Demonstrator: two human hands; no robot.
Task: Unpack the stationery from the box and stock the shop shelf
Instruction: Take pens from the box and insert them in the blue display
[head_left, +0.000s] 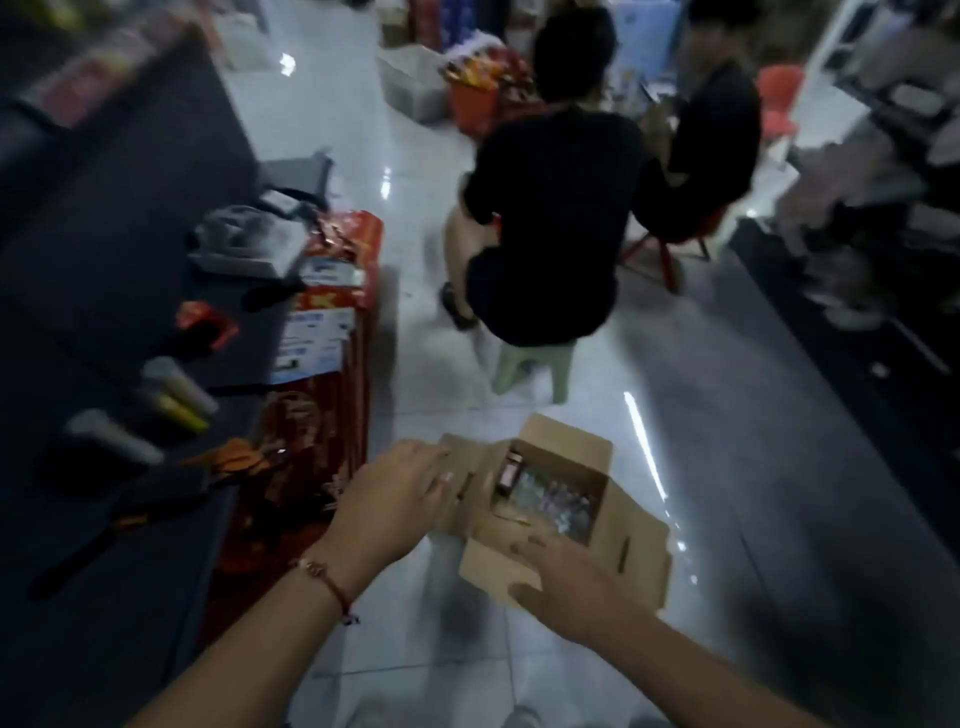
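Observation:
A small brown cardboard box is held up in front of me with its flaps open. Inside lie several small stationery packs in clear wrapping, with one darker piece standing at the left end. My left hand grips the box's left flap and side. My right hand holds the near flap, thumb under its edge and fingers on top. The picture is blurred, so the packs' details do not show.
A dark shelf runs along the left with tubes, scissors and small items. Red stacked boxes stand beside it on the white tiled floor. Two people in black sit ahead, one on a green stool. More shelving lines the right side.

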